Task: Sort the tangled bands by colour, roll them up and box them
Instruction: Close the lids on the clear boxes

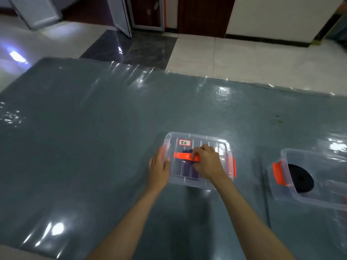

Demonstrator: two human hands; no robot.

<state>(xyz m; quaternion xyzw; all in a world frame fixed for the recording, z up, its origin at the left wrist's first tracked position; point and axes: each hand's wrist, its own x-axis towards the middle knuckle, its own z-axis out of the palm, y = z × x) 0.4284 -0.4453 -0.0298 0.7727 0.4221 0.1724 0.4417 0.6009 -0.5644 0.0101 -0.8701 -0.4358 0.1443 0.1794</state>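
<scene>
A clear plastic box [210, 182] with a lid and orange clips sits on the table in front of me. A white label [185, 142] is stuck on its lid. A purple rolled band [187, 170] shows dimly through the lid. My right hand [206, 162] grips the orange handle [181, 155] on top of the lid. My left hand [158, 167] rests flat against the box's left side, by the left clip. A second clear box [323, 199] stands open at the right edge with a black rolled band [300, 178] inside.
The table [93, 147] is covered by a grey-green mat under a shiny transparent sheet. Beyond its far edge lie a tiled floor [244, 59], doors and a wall.
</scene>
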